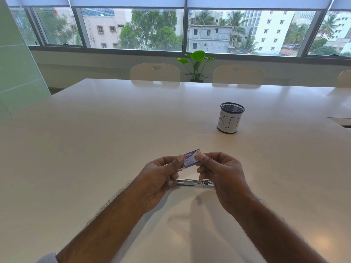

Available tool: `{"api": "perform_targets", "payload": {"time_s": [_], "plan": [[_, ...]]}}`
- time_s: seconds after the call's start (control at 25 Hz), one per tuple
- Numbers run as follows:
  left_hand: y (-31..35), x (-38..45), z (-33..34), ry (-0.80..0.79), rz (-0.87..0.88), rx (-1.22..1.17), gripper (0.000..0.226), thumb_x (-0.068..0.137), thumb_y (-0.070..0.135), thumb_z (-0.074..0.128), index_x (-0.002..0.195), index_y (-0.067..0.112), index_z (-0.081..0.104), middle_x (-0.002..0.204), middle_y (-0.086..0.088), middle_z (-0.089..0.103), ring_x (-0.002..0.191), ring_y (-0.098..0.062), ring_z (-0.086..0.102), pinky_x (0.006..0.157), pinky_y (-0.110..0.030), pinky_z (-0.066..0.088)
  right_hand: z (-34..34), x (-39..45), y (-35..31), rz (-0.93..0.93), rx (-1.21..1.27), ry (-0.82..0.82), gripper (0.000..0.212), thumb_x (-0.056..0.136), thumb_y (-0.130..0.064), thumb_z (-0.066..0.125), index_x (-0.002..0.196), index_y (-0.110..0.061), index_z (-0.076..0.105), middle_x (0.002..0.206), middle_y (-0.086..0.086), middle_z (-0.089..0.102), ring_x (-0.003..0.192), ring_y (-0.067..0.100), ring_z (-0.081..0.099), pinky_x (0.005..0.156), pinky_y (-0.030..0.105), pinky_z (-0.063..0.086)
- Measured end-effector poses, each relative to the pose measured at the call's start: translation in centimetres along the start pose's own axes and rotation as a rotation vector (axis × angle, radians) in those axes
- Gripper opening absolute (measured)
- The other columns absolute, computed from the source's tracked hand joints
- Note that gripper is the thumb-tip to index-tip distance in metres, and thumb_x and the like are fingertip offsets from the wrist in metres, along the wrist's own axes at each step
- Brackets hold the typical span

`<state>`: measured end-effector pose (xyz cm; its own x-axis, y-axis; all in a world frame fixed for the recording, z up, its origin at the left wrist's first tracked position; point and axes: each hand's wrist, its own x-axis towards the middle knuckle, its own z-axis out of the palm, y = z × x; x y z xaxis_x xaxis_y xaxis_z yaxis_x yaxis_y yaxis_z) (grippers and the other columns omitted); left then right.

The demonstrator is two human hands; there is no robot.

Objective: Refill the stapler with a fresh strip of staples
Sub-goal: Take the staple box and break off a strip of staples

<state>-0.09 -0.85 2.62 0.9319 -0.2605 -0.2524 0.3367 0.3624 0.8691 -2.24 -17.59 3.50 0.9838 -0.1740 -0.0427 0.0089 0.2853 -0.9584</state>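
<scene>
A small purple and white staple box (190, 158) is held above the table between both hands. My left hand (159, 179) pinches its left end with thumb and fingers. My right hand (222, 173) pinches its right end with the thumb on top. Below the box, a silver metal stapler (193, 183) lies flat on the white table (114, 139), its ends partly hidden behind my fingers. No loose staple strip is visible.
A black mesh cup wrapped in white paper marked "BIN" (230, 118) stands on the table to the far right. Two pale chairs (154, 72) and a potted plant (196, 63) sit beyond the far edge, under the windows.
</scene>
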Motion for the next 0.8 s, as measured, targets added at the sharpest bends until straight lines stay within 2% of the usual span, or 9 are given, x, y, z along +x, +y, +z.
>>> {"api": "perform_targets", "payload": {"time_s": [0.16, 0.28, 0.36, 0.48, 0.64, 0.8], "plan": [[0.66, -0.57, 0.23, -0.045, 0.059, -0.059, 0.038, 0.068, 0.031, 0.079, 0.096, 0.008, 0.069, 0.072, -0.008, 0.070, 0.052, -0.015, 0.052, 0.038, -0.020, 0.041, -0.25, 0.25, -0.05, -0.024, 0.020, 0.023, 0.020, 0.083, -0.007, 0.070, 0.092, 0.011, 0.067, 0.069, 0.016, 0.065, 0.057, 0.019, 0.055, 0.051, 0.027, 0.050], [0.32, -0.79, 0.35, -0.010, 0.284, 0.192, 0.029, 0.074, 0.007, 0.075, 0.101, 0.007, 0.065, 0.077, -0.007, 0.071, 0.054, -0.017, 0.054, 0.043, -0.022, 0.041, -0.40, 0.37, -0.05, -0.030, 0.027, 0.030, 0.019, 0.084, -0.007, 0.069, 0.092, 0.010, 0.067, 0.067, 0.015, 0.065, 0.056, 0.020, 0.055, 0.050, 0.026, 0.050], [-0.12, -0.66, 0.34, 0.046, 0.366, 0.286, 0.023, 0.079, -0.003, 0.071, 0.099, 0.007, 0.068, 0.074, -0.004, 0.072, 0.053, -0.016, 0.053, 0.045, -0.022, 0.042, -0.36, 0.33, -0.11, -0.034, 0.026, 0.022, 0.019, 0.085, -0.007, 0.069, 0.096, 0.008, 0.065, 0.071, 0.018, 0.067, 0.057, 0.021, 0.056, 0.050, 0.027, 0.051], [-0.18, -0.58, 0.14, 0.082, 0.386, 0.286, 0.021, 0.081, -0.002, 0.070, 0.095, 0.013, 0.073, 0.077, -0.005, 0.075, 0.052, -0.014, 0.053, 0.047, -0.021, 0.044, -0.06, 0.09, -0.30, -0.067, -0.016, -0.011, 0.018, 0.088, -0.004, 0.065, 0.105, -0.004, 0.063, 0.076, 0.018, 0.069, 0.056, 0.022, 0.057, 0.051, 0.031, 0.052], [0.00, -0.52, -0.10, 0.024, 0.382, 0.251, 0.024, 0.083, 0.001, 0.069, 0.096, 0.019, 0.077, 0.089, -0.010, 0.077, 0.055, -0.015, 0.054, 0.047, -0.022, 0.046, 0.15, -0.07, -0.53, -0.140, -0.116, -0.052, 0.022, 0.091, -0.002, 0.058, 0.107, -0.013, 0.068, 0.076, 0.014, 0.069, 0.056, 0.022, 0.056, 0.052, 0.034, 0.052], [-0.18, -0.62, 0.18, 0.033, 0.449, 0.287, 0.023, 0.082, 0.005, 0.072, 0.101, 0.018, 0.076, 0.084, -0.006, 0.076, 0.055, -0.015, 0.056, 0.046, -0.021, 0.044, 0.46, -0.33, -0.15, -0.193, -0.275, -0.094, 0.036, 0.080, -0.009, 0.074, 0.113, -0.020, 0.063, 0.087, 0.008, 0.072, 0.059, 0.014, 0.059, 0.053, 0.029, 0.052]]}}
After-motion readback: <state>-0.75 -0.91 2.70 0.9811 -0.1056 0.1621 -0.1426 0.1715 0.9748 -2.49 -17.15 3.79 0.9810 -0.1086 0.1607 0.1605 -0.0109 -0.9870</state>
